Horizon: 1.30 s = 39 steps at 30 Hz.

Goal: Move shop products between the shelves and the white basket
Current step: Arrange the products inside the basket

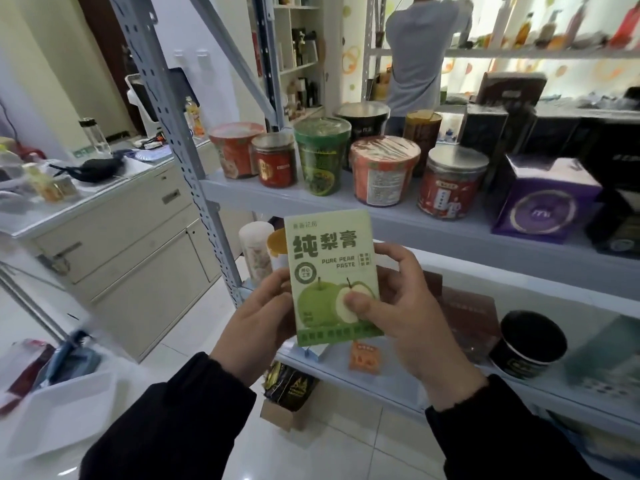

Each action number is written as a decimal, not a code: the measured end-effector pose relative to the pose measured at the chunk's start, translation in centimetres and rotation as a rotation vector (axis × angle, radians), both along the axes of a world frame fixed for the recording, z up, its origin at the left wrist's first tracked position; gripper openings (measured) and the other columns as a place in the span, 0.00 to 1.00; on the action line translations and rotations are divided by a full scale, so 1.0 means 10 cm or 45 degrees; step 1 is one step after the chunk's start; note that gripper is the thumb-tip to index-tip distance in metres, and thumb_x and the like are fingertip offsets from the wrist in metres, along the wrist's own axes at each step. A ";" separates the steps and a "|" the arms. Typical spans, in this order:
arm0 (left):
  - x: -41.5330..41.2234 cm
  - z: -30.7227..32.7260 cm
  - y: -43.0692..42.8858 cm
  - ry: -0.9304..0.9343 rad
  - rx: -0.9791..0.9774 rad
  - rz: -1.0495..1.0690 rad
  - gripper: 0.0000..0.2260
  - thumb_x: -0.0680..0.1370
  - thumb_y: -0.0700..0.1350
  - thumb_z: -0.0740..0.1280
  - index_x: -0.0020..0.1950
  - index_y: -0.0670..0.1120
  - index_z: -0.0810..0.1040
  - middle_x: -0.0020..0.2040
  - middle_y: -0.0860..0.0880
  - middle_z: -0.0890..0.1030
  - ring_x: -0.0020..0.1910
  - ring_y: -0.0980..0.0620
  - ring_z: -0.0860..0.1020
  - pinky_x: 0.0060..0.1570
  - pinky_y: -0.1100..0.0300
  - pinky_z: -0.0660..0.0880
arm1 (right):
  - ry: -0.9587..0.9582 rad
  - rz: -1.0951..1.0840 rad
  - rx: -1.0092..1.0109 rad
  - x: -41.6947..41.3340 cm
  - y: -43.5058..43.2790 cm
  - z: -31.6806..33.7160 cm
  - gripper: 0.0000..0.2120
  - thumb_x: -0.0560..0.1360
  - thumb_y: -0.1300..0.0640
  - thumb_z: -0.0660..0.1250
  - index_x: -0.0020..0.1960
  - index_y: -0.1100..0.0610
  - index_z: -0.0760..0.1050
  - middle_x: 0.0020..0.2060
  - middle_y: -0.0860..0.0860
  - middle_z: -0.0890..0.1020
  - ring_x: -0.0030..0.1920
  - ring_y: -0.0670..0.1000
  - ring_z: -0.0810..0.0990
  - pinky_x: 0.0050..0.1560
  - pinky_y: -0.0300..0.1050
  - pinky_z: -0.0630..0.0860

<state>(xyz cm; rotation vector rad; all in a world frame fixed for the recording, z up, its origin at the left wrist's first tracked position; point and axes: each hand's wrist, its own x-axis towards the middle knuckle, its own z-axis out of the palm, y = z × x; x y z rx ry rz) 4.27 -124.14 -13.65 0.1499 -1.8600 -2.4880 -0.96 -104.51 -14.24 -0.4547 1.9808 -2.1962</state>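
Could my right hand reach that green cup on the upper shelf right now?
Probably not yet: the right hand pinches the pear paste box, shared with the left hand. The way looks free, though: the green cup stands near the shelf front, nothing before it.

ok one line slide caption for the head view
Left hand and right hand hold a green pear paste box upright before a stocked shelf.

**Beyond the Stock**

A cream cabinet [131, 244] with drawers stands at the left on the white tiled floor [194, 327]. On its top sit a clear bottle [93, 135], a black pouch [97, 168] and a white-framed screen [152, 95]. Farther back, a person in a grey shirt [415, 64] faces away.
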 end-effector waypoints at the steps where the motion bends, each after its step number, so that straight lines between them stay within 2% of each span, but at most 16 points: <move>1: -0.01 0.06 -0.02 0.044 -0.056 0.047 0.19 0.85 0.34 0.53 0.66 0.49 0.79 0.60 0.42 0.84 0.59 0.41 0.83 0.55 0.45 0.83 | 0.030 0.015 0.009 -0.02 -0.01 0.06 0.30 0.72 0.61 0.79 0.67 0.43 0.70 0.57 0.52 0.85 0.58 0.54 0.85 0.52 0.57 0.85; 5: -0.03 0.44 -0.23 0.348 -0.316 0.212 0.18 0.85 0.35 0.57 0.67 0.52 0.76 0.57 0.48 0.85 0.57 0.46 0.84 0.55 0.48 0.82 | 0.209 0.031 0.143 -0.11 -0.19 0.44 0.25 0.73 0.62 0.78 0.62 0.41 0.74 0.53 0.44 0.85 0.54 0.46 0.85 0.47 0.45 0.84; 8: -0.02 0.80 -0.43 0.625 -0.512 0.322 0.25 0.80 0.34 0.67 0.69 0.59 0.72 0.59 0.54 0.83 0.58 0.51 0.83 0.54 0.57 0.82 | 0.474 0.123 0.242 -0.21 -0.39 0.81 0.22 0.73 0.64 0.77 0.60 0.45 0.77 0.54 0.43 0.85 0.57 0.45 0.84 0.51 0.47 0.84; 9: -0.03 0.91 -0.51 0.726 -0.643 0.372 0.27 0.78 0.37 0.71 0.70 0.62 0.72 0.60 0.56 0.82 0.59 0.52 0.82 0.55 0.58 0.81 | 0.599 0.138 0.275 -0.25 -0.46 0.95 0.22 0.73 0.65 0.77 0.59 0.44 0.77 0.54 0.41 0.84 0.58 0.43 0.83 0.53 0.44 0.84; 11: -0.06 1.13 -0.67 0.907 -1.123 0.542 0.26 0.75 0.46 0.72 0.69 0.65 0.73 0.61 0.62 0.78 0.62 0.55 0.78 0.60 0.57 0.78 | 0.819 0.141 0.343 -0.35 -0.60 1.23 0.23 0.73 0.64 0.77 0.57 0.40 0.75 0.54 0.38 0.83 0.58 0.41 0.81 0.55 0.40 0.81; 13: -0.11 1.35 -0.82 1.061 -1.616 0.763 0.23 0.75 0.47 0.71 0.70 0.58 0.75 0.61 0.60 0.75 0.62 0.57 0.74 0.65 0.61 0.72 | 1.006 0.078 0.432 -0.49 -0.75 1.49 0.22 0.73 0.59 0.78 0.54 0.37 0.72 0.53 0.38 0.83 0.57 0.41 0.81 0.53 0.42 0.80; 14: -0.16 1.46 -0.89 1.124 -1.780 0.842 0.21 0.76 0.46 0.71 0.70 0.52 0.77 0.61 0.56 0.75 0.62 0.55 0.74 0.66 0.60 0.70 | 1.087 0.044 0.481 -0.57 -0.83 1.60 0.22 0.73 0.58 0.79 0.53 0.37 0.71 0.51 0.39 0.82 0.55 0.42 0.81 0.51 0.45 0.80; 16: -0.29 1.66 -0.98 1.205 -2.036 0.933 0.19 0.77 0.45 0.70 0.68 0.44 0.79 0.60 0.47 0.78 0.59 0.48 0.74 0.65 0.56 0.69 | 1.200 -0.013 0.561 -0.77 -0.98 1.75 0.22 0.73 0.57 0.79 0.53 0.39 0.70 0.50 0.41 0.81 0.52 0.46 0.80 0.48 0.52 0.81; 19: -0.62 1.84 -1.13 1.277 -2.313 0.959 0.17 0.80 0.47 0.64 0.66 0.40 0.79 0.57 0.43 0.81 0.56 0.47 0.75 0.62 0.54 0.71 | 1.292 -0.075 0.645 -1.09 -1.22 1.91 0.19 0.73 0.57 0.79 0.53 0.45 0.71 0.50 0.45 0.80 0.51 0.49 0.80 0.48 0.54 0.81; 21: -0.92 1.89 -1.25 1.304 -2.374 0.956 0.16 0.81 0.46 0.63 0.65 0.41 0.78 0.57 0.43 0.81 0.56 0.45 0.77 0.60 0.50 0.75 | 1.359 -0.129 0.702 -1.33 -1.36 1.98 0.18 0.73 0.57 0.78 0.53 0.48 0.70 0.49 0.46 0.79 0.49 0.49 0.79 0.47 0.51 0.81; 25: -1.69 1.90 -1.53 1.250 -2.339 0.916 0.15 0.78 0.42 0.70 0.64 0.43 0.78 0.57 0.45 0.82 0.56 0.43 0.79 0.57 0.47 0.78 | 1.326 -0.179 1.007 -1.91 -1.60 2.08 0.16 0.75 0.56 0.75 0.58 0.51 0.72 0.51 0.49 0.79 0.49 0.51 0.78 0.46 0.49 0.77; 27: -2.12 1.89 -1.64 1.187 -2.327 0.864 0.16 0.77 0.42 0.71 0.64 0.44 0.78 0.58 0.46 0.82 0.57 0.44 0.79 0.57 0.48 0.78 | 1.237 -0.185 1.242 -2.21 -1.67 2.11 0.21 0.75 0.53 0.74 0.64 0.49 0.71 0.55 0.50 0.80 0.52 0.53 0.79 0.49 0.53 0.79; 30: -2.78 1.89 -1.79 1.090 -2.283 0.772 0.15 0.77 0.41 0.71 0.64 0.47 0.78 0.59 0.47 0.81 0.58 0.44 0.78 0.56 0.47 0.80 | 1.130 -0.177 1.526 -2.56 -1.66 2.14 0.27 0.76 0.52 0.71 0.73 0.51 0.67 0.56 0.51 0.79 0.53 0.54 0.78 0.48 0.47 0.73; 33: -3.42 1.94 -1.85 0.962 -2.326 0.607 0.12 0.78 0.40 0.68 0.61 0.49 0.79 0.56 0.48 0.81 0.57 0.44 0.78 0.56 0.47 0.78 | 1.048 -0.204 1.602 -2.82 -1.58 2.14 0.14 0.77 0.52 0.68 0.62 0.52 0.73 0.49 0.50 0.78 0.47 0.52 0.76 0.39 0.45 0.66; 36: -3.96 1.94 -1.81 0.845 -2.367 0.492 0.07 0.79 0.42 0.67 0.55 0.50 0.79 0.49 0.51 0.82 0.51 0.48 0.81 0.53 0.52 0.77 | 0.951 -0.241 1.700 -2.99 -1.55 2.13 0.19 0.79 0.52 0.68 0.68 0.55 0.72 0.55 0.53 0.82 0.52 0.54 0.80 0.42 0.43 0.67; 39: -4.44 1.84 -1.80 0.768 -2.393 0.392 0.04 0.80 0.43 0.68 0.53 0.47 0.80 0.44 0.51 0.79 0.42 0.51 0.79 0.44 0.55 0.78 | 0.854 -0.262 1.836 -3.11 -1.53 2.08 0.26 0.80 0.50 0.68 0.75 0.55 0.67 0.63 0.55 0.80 0.57 0.55 0.79 0.48 0.45 0.71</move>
